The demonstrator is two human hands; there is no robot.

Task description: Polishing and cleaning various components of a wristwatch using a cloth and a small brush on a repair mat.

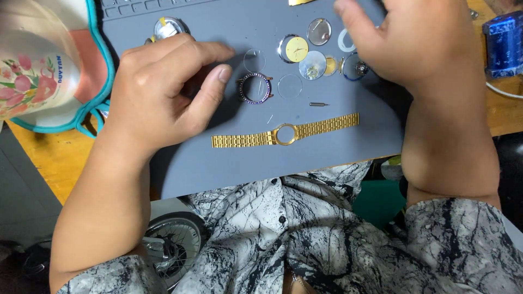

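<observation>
Head: hands (163, 87) flank bezel (254, 88), perhaps untouched.

Floral cup (32, 71), blue box (504, 43), bicycle wheel (174, 239)

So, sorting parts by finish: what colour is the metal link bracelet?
Gold, the metal link bracelet on the grey mat; head view.

Short-sleeved shirt (305, 239), grey-white marbled black print, dark buttons; bare forearms.
</observation>
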